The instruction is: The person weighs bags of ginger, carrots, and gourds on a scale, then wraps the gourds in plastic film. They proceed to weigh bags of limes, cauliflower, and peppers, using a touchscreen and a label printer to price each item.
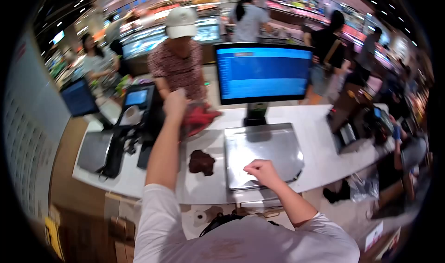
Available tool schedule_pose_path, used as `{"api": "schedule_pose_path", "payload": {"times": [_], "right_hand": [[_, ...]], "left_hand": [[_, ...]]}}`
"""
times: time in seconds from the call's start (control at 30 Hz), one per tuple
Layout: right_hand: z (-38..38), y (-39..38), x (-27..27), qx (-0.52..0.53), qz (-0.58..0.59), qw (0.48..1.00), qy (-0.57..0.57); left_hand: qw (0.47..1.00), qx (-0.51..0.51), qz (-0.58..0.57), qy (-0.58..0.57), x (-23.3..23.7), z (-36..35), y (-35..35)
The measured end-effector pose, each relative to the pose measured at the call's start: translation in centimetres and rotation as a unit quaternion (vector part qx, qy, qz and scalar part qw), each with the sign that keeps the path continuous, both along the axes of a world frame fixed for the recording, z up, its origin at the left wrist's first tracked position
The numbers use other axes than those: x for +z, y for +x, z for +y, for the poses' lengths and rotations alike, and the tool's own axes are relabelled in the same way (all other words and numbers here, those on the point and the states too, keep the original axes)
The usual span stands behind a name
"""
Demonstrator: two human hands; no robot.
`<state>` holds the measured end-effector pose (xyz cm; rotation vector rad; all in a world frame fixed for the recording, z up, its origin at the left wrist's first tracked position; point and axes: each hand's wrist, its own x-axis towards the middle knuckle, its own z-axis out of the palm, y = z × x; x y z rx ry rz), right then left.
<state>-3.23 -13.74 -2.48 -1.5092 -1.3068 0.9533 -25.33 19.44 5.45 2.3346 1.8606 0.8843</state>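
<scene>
My left hand (176, 104) reaches far forward over the counter, its fingers closed and blurred. A crumpled red bag (199, 119) hangs right beside and below it, in front of the person across the counter, and appears to be in its grip. My right hand (263, 171) is curled with thumb and fingers together over the front part of a steel weighing plate (259, 142); nothing shows in it. Left of the plate, a dark brown crumpled lump (201, 163) lies on the white counter (197, 191).
Behind the plate stands a monitor (264, 73) with a blue screen. A payment terminal (134, 98) and a second steel plate (94, 151) are at the left. A dark machine (347, 110) occupies the right. A person in a white cap (181, 23) faces me.
</scene>
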Motion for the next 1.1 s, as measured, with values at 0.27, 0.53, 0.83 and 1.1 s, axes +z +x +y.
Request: {"api": "schedule_pose_path", "payload": {"times": [0.27,0.53,0.83,1.1], "right_hand": [[-3.8,2.4,-0.7,-0.037,0.194,0.979,-0.045],[-4.7,4.2,-2.2,-0.030,0.179,0.983,0.002],[-6.8,3.7,-2.1,-0.002,0.313,0.949,-0.049],[-7.1,2.0,-4.8,-0.012,0.309,0.946,-0.094]], "left_hand": [[0.994,0.006,-0.111,0.025,-3.3,3.5,0.9],[0.972,-0.116,-0.103,0.177,-3.6,6.5,0.8],[0.850,-0.236,-0.383,-0.276,-5.2,-21.0,8.2],[0.700,-0.334,-0.352,-0.524,-12.1,-31.7,9.2]]}}
